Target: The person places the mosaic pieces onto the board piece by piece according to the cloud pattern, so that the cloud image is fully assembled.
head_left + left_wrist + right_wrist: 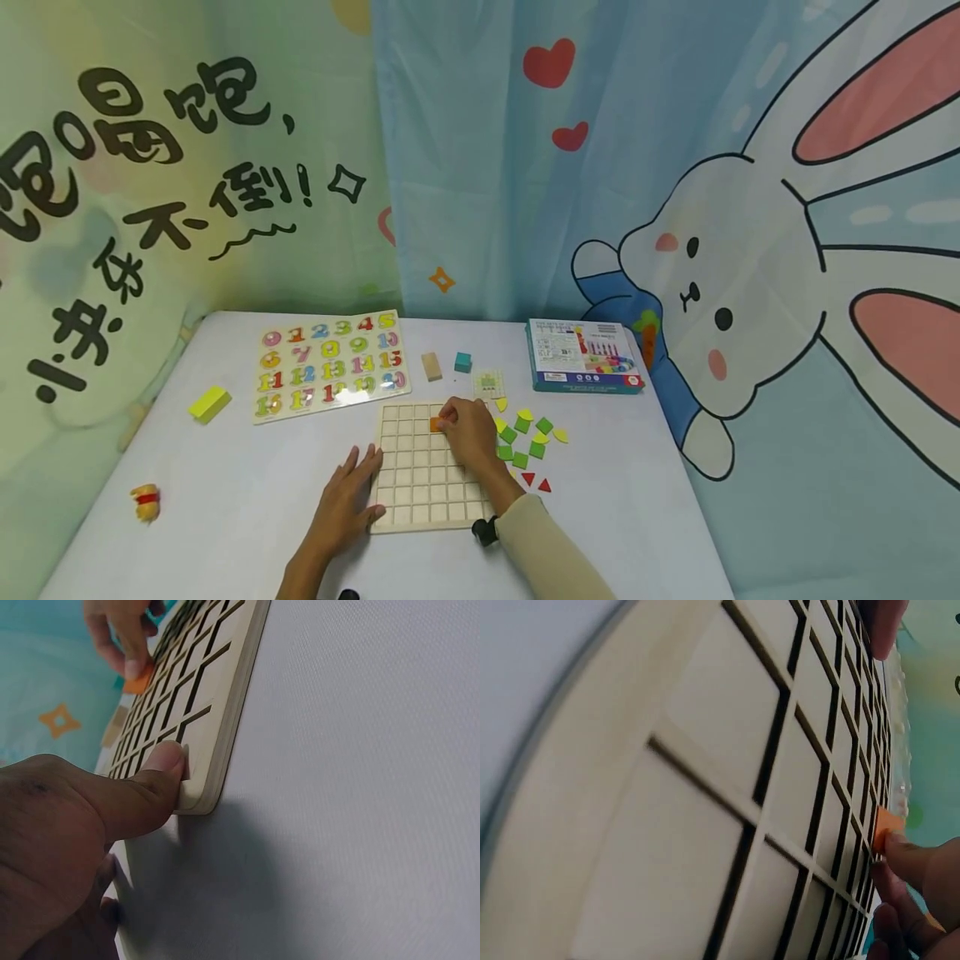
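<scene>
A wooden grid board (412, 476) lies flat on the table, divided into square cells by raised ridges. My right hand (471, 436) pinches a small orange square tile (435, 425) between thumb and fingertips at the board's far part. The same tile (886, 829) touches or nearly touches the grid in the right wrist view. At the board's left side, my left hand (347, 503) rests with its fingers extended. Its thumb (164, 760) presses on the near left corner in the left wrist view. My right hand and forearm hide some cells of the board.
Green squares (521, 460), yellow pieces (560, 435) and red triangles (544, 486) lie right of the board. Behind are a number puzzle (330, 367), a wooden block (431, 367), a teal cube (462, 362), a patterned card (489, 384) and a box (585, 357). Leftward sit a yellow block (209, 405) and a small figure (146, 503).
</scene>
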### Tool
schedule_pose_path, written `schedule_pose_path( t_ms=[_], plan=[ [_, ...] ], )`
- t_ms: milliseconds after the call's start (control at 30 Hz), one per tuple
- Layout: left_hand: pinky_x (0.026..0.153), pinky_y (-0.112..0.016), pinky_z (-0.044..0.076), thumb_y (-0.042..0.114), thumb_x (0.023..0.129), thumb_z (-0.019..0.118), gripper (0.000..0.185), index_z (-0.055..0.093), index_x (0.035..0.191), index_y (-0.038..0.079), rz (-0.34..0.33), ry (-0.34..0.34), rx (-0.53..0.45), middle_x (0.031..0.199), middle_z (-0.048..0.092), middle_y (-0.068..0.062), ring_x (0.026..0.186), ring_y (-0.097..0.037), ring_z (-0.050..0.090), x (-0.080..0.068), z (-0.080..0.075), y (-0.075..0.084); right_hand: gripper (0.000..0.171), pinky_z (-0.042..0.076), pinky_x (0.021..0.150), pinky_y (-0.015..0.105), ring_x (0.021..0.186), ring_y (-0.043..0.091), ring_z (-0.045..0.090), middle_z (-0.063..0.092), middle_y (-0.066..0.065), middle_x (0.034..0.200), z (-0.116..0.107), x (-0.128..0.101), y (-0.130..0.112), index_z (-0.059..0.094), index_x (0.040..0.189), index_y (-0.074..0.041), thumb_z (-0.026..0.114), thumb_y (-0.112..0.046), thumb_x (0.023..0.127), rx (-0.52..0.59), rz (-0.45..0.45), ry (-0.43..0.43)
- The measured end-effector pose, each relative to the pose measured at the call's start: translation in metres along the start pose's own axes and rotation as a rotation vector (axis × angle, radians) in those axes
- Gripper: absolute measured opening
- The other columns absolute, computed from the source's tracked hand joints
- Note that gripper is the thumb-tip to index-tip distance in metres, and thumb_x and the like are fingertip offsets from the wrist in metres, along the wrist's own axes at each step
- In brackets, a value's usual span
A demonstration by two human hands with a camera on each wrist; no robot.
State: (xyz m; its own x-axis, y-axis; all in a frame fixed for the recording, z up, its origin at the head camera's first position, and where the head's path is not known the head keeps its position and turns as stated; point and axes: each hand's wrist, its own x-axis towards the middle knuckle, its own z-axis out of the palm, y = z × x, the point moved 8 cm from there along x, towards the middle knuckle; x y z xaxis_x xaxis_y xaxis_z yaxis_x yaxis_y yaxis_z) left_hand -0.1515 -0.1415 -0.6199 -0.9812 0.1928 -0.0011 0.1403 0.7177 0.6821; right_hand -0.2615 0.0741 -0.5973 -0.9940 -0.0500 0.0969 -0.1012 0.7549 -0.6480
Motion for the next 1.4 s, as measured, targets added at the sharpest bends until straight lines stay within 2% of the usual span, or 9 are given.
schedule_pose_path(
  t_ms=[200, 333, 433, 500, 667, 767, 967, 1167, 1400],
  plan=[
    [0.128, -0.072, 0.022, 0.008, 0.078, 0.090, 0.091, 0.048, 0.159, 0.007, -0.006, -0.002, 0.000, 0.169, 0.039, -0.016, 0.160, -0.050, 0.028, -0.002, 0.001, -0.001, 0.005, 0.049, 0.064, 0.025, 0.079, 0.013, 0.057, 0.072, -0.004, 0.083, 0.004, -0.001, -0.003, 0.081, 0.090, -0.019, 0.085, -0.018, 0.091, -0.065, -0.023, 0.003],
    [0.128, -0.072, 0.022, 0.009, 0.078, 0.090, 0.090, 0.048, 0.159, 0.007, -0.010, -0.002, -0.002, 0.169, 0.040, -0.016, 0.160, -0.050, 0.027, -0.002, 0.001, -0.001, 0.007, 0.059, 0.079, 0.036, 0.087, 0.018, 0.065, 0.077, -0.001, 0.089, 0.001, -0.002, -0.001, 0.082, 0.097, -0.017, 0.086, -0.018, 0.091, 0.007, -0.023, -0.025],
    [0.128, -0.072, 0.021, 0.008, 0.078, 0.090, 0.090, 0.048, 0.159, 0.008, -0.012, 0.001, -0.005, 0.169, 0.039, -0.015, 0.160, -0.050, 0.028, -0.002, 0.000, -0.002, 0.013, 0.061, 0.084, 0.046, 0.090, 0.021, 0.067, 0.078, 0.001, 0.091, -0.007, 0.000, 0.008, 0.082, 0.102, -0.015, 0.087, -0.018, 0.090, 0.079, -0.012, -0.010],
    [0.128, -0.072, 0.021, 0.008, 0.078, 0.089, 0.091, 0.048, 0.159, 0.008, -0.010, 0.005, -0.005, 0.169, 0.039, -0.015, 0.160, -0.050, 0.028, -0.002, 0.000, -0.002, 0.016, 0.059, 0.088, 0.047, 0.089, 0.020, 0.066, 0.077, 0.000, 0.089, -0.016, 0.003, 0.019, 0.082, 0.103, -0.015, 0.088, -0.019, 0.089, 0.096, 0.023, 0.033],
    [0.128, -0.072, 0.022, 0.008, 0.077, 0.090, 0.091, 0.048, 0.159, 0.009, -0.007, 0.018, -0.005, 0.169, 0.040, -0.015, 0.159, -0.050, 0.029, -0.002, 0.000, -0.003, 0.019, 0.054, 0.082, 0.043, 0.087, 0.021, 0.063, 0.077, 0.000, 0.086, -0.042, 0.014, 0.053, 0.081, 0.103, -0.016, 0.090, -0.022, 0.087, 0.063, 0.143, 0.165],
    [0.128, -0.072, 0.022, 0.008, 0.077, 0.090, 0.091, 0.049, 0.158, 0.009, -0.010, 0.020, -0.009, 0.169, 0.040, -0.015, 0.159, -0.050, 0.029, -0.002, 0.000, -0.003, 0.025, 0.052, 0.083, 0.045, 0.092, 0.026, 0.063, 0.079, 0.004, 0.090, -0.054, 0.018, 0.071, 0.080, 0.108, -0.013, 0.089, -0.023, 0.087, 0.025, 0.206, 0.194],
    [0.128, -0.071, 0.021, 0.008, 0.077, 0.090, 0.092, 0.048, 0.159, 0.009, -0.027, 0.010, -0.015, 0.169, 0.039, -0.014, 0.160, -0.049, 0.028, -0.003, 0.000, -0.003, 0.034, 0.047, 0.094, 0.048, 0.097, 0.030, 0.060, 0.078, 0.010, 0.095, -0.061, 0.023, 0.096, 0.076, 0.111, -0.008, 0.088, -0.031, 0.088, -0.060, 0.333, 0.170],
    [0.128, -0.071, 0.022, 0.008, 0.078, 0.090, 0.091, 0.048, 0.159, 0.009, -0.016, 0.010, -0.018, 0.169, 0.040, -0.015, 0.160, -0.049, 0.028, -0.002, 0.001, -0.002, 0.029, 0.045, 0.094, 0.049, 0.097, 0.031, 0.058, 0.076, 0.010, 0.090, -0.057, 0.028, 0.105, 0.076, 0.101, -0.006, 0.087, -0.031, 0.089, -0.126, 0.368, 0.141],
    [0.127, -0.072, 0.023, 0.008, 0.078, 0.090, 0.091, 0.048, 0.159, 0.008, -0.002, 0.021, -0.005, 0.169, 0.040, -0.015, 0.159, -0.049, 0.029, -0.001, 0.001, -0.002, 0.018, 0.045, 0.092, 0.047, 0.096, 0.030, 0.058, 0.074, 0.009, 0.092, -0.059, 0.025, 0.101, 0.073, 0.103, -0.008, 0.084, -0.018, 0.092, -0.121, 0.353, 0.123]
  ],
)
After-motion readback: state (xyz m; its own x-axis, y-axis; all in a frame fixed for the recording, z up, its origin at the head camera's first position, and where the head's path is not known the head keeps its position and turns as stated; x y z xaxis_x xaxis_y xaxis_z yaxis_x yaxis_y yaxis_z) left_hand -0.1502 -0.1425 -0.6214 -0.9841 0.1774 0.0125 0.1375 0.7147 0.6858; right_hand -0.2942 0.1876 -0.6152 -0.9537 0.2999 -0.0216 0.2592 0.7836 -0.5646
